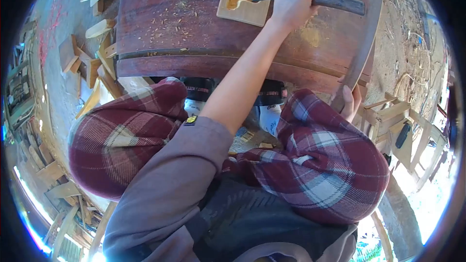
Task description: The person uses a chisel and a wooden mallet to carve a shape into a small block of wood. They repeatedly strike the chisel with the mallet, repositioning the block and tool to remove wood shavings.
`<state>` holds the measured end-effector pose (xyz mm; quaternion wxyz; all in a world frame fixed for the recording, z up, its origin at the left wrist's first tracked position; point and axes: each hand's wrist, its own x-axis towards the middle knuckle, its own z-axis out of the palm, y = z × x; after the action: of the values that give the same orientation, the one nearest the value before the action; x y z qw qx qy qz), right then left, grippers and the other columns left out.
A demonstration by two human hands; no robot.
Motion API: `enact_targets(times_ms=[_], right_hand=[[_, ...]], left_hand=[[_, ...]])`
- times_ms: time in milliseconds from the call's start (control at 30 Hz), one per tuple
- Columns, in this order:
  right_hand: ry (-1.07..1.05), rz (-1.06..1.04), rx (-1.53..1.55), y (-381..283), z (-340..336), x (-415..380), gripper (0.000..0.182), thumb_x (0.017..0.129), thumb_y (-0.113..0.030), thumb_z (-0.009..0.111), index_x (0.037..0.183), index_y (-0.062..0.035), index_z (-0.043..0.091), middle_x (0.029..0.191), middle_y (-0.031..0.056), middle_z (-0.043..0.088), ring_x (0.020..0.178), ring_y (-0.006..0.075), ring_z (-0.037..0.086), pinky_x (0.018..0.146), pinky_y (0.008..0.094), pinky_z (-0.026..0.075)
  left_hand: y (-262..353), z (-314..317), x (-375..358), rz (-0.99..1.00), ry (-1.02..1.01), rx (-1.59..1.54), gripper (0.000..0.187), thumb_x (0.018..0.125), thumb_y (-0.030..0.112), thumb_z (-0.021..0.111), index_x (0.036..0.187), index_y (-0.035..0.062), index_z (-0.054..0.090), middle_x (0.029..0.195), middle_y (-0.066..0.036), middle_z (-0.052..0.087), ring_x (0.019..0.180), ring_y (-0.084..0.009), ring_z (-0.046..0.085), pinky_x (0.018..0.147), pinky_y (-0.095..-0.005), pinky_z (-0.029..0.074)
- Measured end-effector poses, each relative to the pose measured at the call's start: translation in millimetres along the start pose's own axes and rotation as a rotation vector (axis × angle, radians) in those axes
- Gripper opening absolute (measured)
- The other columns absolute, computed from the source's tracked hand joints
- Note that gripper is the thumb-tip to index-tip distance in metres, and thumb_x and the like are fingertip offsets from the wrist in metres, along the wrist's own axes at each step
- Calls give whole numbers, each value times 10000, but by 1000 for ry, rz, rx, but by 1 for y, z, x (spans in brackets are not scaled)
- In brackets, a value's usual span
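Observation:
My left hand is closed around a chisel. The chisel's handle sticks out to the right of the hand. Its thin metal blade points left, with the tip at a hollow cut into a light wooden board. This board lies flat near the far side of a reddish-brown wooden bench. At the right edge of the bench, my right hand grips the near end of a long wooden stick, which rises toward the far right corner. Part of the right hand and its arm is hidden behind my knee.
Wood chips are scattered over the bench top. Several wood offcuts lie piled on the ground to the left. A wooden frame stands at the right. My knees, in plaid trousers, flank the near bench edge.

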<state>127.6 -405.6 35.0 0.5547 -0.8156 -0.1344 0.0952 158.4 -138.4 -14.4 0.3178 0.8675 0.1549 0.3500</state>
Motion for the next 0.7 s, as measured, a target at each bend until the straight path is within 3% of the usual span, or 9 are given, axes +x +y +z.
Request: enact_targets(times_ms=[67, 100, 267, 367, 467, 500, 600, 633, 700], right_hand=[[25, 150, 313, -16, -9, 2, 520, 821, -365, 601, 1144, 31, 507, 871, 72, 540, 672, 128, 536, 523, 247, 448], [-62, 98, 588, -13, -26, 6, 364, 848, -245, 602, 1087, 27, 575, 953, 146, 631, 711, 144, 633, 520, 246, 530], [54, 116, 153, 20, -20, 0, 605, 822, -374, 607, 1236, 48, 480, 1029, 145, 576, 828, 169, 597, 682, 308, 541], [247, 180, -74, -14, 13, -10, 498, 802, -320, 604, 1157, 13, 501, 913, 119, 563, 726, 146, 555, 581, 220, 491], [57, 154, 350, -37, -13, 6, 510, 776, -340, 622, 1128, 11, 508, 791, 98, 554, 614, 146, 526, 533, 186, 462], [105, 111, 482, -42, -12, 9, 538, 768, -362, 618, 1127, 24, 511, 701, 88, 527, 558, 160, 512, 533, 207, 475], [196, 191, 99, -6, -2, 8, 535, 778, -347, 622, 1135, 37, 513, 787, 106, 554, 621, 160, 535, 557, 218, 488], [-49, 123, -458, -6, -5, 2, 485, 811, -278, 615, 1168, 35, 516, 905, 109, 576, 697, 144, 547, 614, 234, 493], [14, -198, -389, 3, 0, -11, 477, 824, -258, 617, 1197, 21, 513, 998, 132, 568, 769, 150, 549, 661, 245, 491]], left_hand=[[-3, 6, 0, 0, 22, -44, 226, 699, 246, 766, 863, 150, 643, 701, -43, 644, 683, -271, 653, 586, -418, 480], [-5, 8, 0, 12, 28, -63, 227, 699, 243, 766, 864, 149, 642, 705, -45, 646, 687, -274, 654, 589, -423, 481], [-1, 5, -1, -19, -15, -17, 228, 705, 255, 764, 864, 147, 641, 713, -47, 649, 696, -279, 656, 601, -431, 487], [-3, 2, 5, -18, -18, 10, 235, 706, 262, 764, 879, 152, 649, 722, -44, 656, 706, -271, 662, 606, -426, 492], [-7, 6, 0, 4, -13, -17, 246, 710, 268, 763, 902, 159, 656, 739, -44, 666, 721, -265, 668, 612, -422, 496], [-8, 8, 2, 17, 3, -32, 249, 711, 270, 762, 910, 161, 657, 746, -44, 669, 726, -264, 671, 614, -422, 498], [2, -2, 0, 0, -95, 72, 247, 718, 273, 757, 918, 170, 657, 750, -42, 673, 736, -260, 675, 616, -420, 502], [1, 0, -1, 3, -98, 67, 248, 720, 275, 756, 923, 174, 656, 749, -41, 673, 739, -260, 676, 618, -420, 503], [-2, 1, -1, 1, -98, 68, 251, 723, 278, 754, 933, 181, 656, 748, -39, 675, 747, -260, 678, 621, -421, 506]])
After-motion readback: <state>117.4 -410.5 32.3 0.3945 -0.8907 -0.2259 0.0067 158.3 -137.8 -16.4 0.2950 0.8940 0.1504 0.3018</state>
